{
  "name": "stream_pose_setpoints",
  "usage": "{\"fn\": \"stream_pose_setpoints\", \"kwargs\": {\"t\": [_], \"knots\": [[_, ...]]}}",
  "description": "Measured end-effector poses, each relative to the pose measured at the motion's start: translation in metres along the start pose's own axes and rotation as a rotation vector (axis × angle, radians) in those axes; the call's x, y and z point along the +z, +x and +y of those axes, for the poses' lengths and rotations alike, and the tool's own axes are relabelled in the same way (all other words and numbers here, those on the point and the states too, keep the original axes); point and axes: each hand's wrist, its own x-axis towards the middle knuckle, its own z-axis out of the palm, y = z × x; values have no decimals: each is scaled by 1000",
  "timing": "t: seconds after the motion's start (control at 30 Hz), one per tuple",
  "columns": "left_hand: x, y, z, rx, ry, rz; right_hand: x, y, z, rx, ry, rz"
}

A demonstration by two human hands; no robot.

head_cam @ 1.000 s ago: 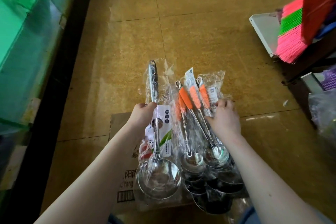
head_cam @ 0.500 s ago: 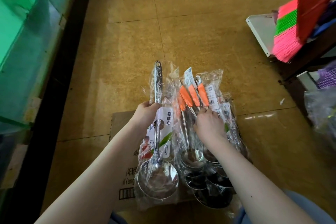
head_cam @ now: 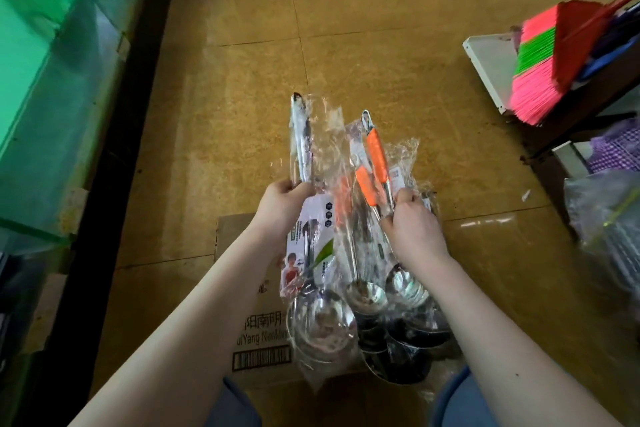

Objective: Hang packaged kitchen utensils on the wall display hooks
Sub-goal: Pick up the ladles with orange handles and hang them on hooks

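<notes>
Item one: my left hand (head_cam: 282, 204), fingers curled round a wrapped steel ladle (head_cam: 302, 146), centre frame. Item two: my right hand (head_cam: 412, 222), fingers clenched on the orange-handled ladles (head_cam: 376, 156), 3 o'clock of it. Cardboard box (head_cam: 256, 333) beneath, 6 o'clock.

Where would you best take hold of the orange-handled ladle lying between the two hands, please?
Probably by its orange handle, pinched from above through the wrap: it lies free, pointing away, while its bowl sits crowded among other bowls. The left hand grips the steel ladle, the right hand other orange ladles.
</notes>
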Motion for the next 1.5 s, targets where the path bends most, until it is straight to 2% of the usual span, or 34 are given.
{"fn": "stream_pose_setpoints", "kwargs": {"t": [0.2,0.37,0.5,0.7,0.83,0.9,1.03,1.17,1.3,1.5], "knots": [[-3,-69,86,-4,-79,-33,-100,-36,-22,-41,149,36],[-19,-156,190,91,-187,-35,-239,-84,-50,-42,242,34],[-37,-238,285,108,-202,-106,-358,-130,-70,-36,303,36],[-51,-344,406,224,-211,-222,-523,-197,-86,-68,461,95],[-42,-412,471,291,-307,-225,-607,-235,-78,-86,524,175],[-33,-434,491,314,-346,-238,-635,-252,-70,-90,565,234],[-14,-472,516,401,-351,-405,-673,-285,-54,-65,656,358],[13,-507,528,506,-275,-415,-689,-320,-44,-66,702,424],[35,-539,529,473,-254,-514,-692,-356,-39,-19,709,438],[44,-583,508,409,-160,-812,-686,-428,-44,137,655,549]]}}
